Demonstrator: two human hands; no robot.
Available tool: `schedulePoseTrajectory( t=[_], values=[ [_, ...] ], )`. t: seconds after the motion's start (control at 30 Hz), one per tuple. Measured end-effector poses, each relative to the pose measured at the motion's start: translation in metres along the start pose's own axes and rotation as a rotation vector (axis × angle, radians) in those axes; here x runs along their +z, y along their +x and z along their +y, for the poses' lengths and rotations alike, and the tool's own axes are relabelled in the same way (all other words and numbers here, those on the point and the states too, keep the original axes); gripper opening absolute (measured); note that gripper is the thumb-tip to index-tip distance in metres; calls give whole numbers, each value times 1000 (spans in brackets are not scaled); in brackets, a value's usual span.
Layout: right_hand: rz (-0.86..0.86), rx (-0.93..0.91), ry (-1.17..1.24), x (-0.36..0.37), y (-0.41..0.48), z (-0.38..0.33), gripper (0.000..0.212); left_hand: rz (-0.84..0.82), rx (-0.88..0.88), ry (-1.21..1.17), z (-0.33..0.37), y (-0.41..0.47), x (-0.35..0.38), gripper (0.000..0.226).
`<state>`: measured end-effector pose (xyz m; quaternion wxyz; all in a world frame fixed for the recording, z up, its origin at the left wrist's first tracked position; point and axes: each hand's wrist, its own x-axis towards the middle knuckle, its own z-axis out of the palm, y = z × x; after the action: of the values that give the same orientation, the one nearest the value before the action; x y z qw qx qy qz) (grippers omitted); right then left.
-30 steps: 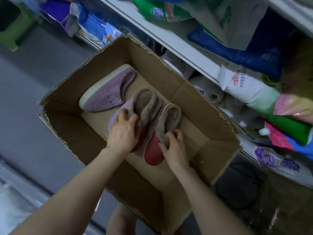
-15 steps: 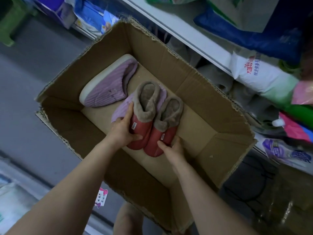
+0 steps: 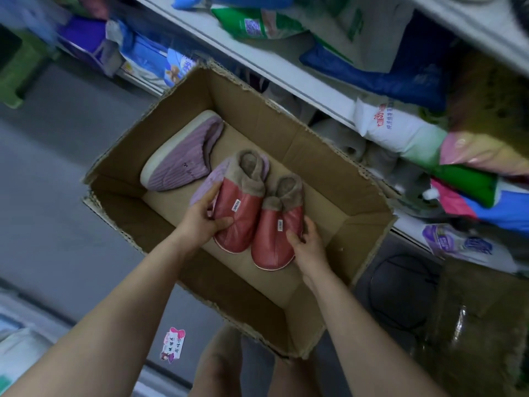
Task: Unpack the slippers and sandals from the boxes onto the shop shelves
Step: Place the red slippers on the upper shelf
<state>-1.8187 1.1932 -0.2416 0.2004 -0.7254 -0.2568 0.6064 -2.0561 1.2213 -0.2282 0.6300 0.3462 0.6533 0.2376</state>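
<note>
While both arms are reaching down into the open cardboard box point(image 3: 289, 130), I am watching each hand holding one slipper of a red pair. The left hand point(image 3: 203, 222) is gripping the left red slipper point(image 3: 242, 222), its thumb lying across the red upper and its fingers curling round the outer side. The right hand point(image 3: 308, 245) is gripping the right red slipper point(image 3: 276, 242) near the toe, thumb pressing on top and fingers wrapping the far edge. Both slippers are sitting side by side low inside the box, toes pointing toward me, brown fleece collars pointing away, each showing a small white label. I cannot tell whether they are resting on the box bottom or hanging just above it.

A purple corduroy slipper point(image 3: 183, 159) with a white sole is lying on its side toward the far left corner, apart from both hands. A second purple slipper point(image 3: 208, 180) is peeking out from under the left red one, touching the left fingers.

The box is sitting just beside the white shelves point(image 3: 257, 57), which are carrying soft packs in blue, green and white. A pink sticker point(image 3: 171, 343) is lying on the grey floor point(image 3: 57, 196) near the box's closest corner.
</note>
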Motion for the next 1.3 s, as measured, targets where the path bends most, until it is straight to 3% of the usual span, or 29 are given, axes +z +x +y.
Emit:
schedulePoseTrajectory(
  t=[0.17,0.37,0.73,0.97,1.3],
  values=[
    [-3,-35,13,-28,-55,-21,61,-7,-5,-34,30,-52,6,77],
    [19,-212,12,-69,-137,-58,47,-65,22,-118,83,-116,10,74],
    [202,-484,189,-190,-266,-91,44,-227,294,-63,178,-211,82,78],
    [359,-636,335,-303,-335,-66,49,-319,488,30,221,-266,192,77],
    [582,-755,353,-520,-443,37,44,-496,685,59,250,-363,436,75]
  ],
)
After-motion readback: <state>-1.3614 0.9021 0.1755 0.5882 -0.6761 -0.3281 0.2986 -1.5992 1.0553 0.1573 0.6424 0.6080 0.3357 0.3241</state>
